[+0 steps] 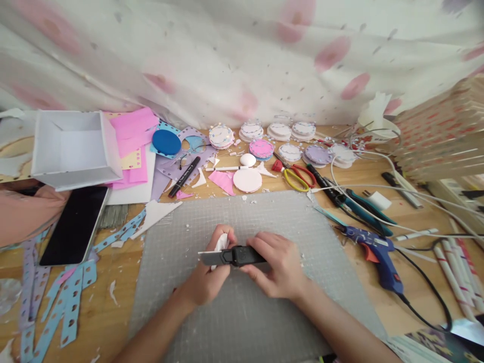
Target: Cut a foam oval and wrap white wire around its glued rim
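Over the grey cutting mat point(212, 327), my right hand point(278, 259) is closed round the black handle of a utility knife point(242, 255), its blade pointing left. My left hand point(214, 275) pinches a small white piece point(222, 243), which looks like foam or paper. The knife's blade lies across that piece, between thumb and fingers. Part of the white piece is hidden by the fingers and the knife. Beyond the hands, a round white disc point(247, 180) and a pink scrap point(222, 181) lie at the mat's far edge.
A blue glue gun point(378, 252), scissors point(297, 177), pliers point(370, 212) and white cables lie right. Decorated discs point(261, 148) stand in rows at the back. Left are a white box point(75, 146), a phone point(75, 224), a black marker point(184, 176) and cut strips point(73, 302).
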